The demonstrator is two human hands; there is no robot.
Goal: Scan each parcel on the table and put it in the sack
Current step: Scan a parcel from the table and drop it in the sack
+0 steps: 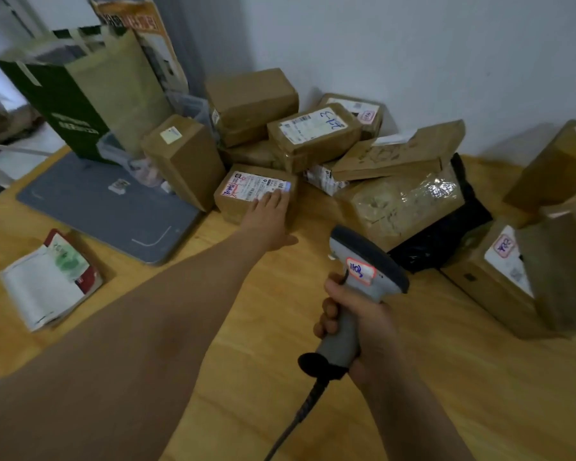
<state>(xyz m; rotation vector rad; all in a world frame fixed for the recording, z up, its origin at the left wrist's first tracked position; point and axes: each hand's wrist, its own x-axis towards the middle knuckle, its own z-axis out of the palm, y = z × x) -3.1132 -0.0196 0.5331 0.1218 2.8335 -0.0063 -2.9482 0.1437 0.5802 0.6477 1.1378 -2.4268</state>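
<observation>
A small brown parcel (236,202) with a white label lies on the wooden table (246,327) in front of a heap of cardboard parcels (313,134). My left hand (268,217) reaches out and rests flat on its top, fingers straight over the label. A blue light spot shows on the label beside my fingertips. My right hand (356,324) grips the handle of a grey barcode scanner (363,264), which points toward that parcel. A green and tan sack (90,91) stands open at the back left.
A grey mat (97,207) lies at left with a booklet (50,281) nearer me. More boxes (512,277) stand at the right edge, and a taped parcel on black plastic (406,207) sits centre right. A wall runs behind.
</observation>
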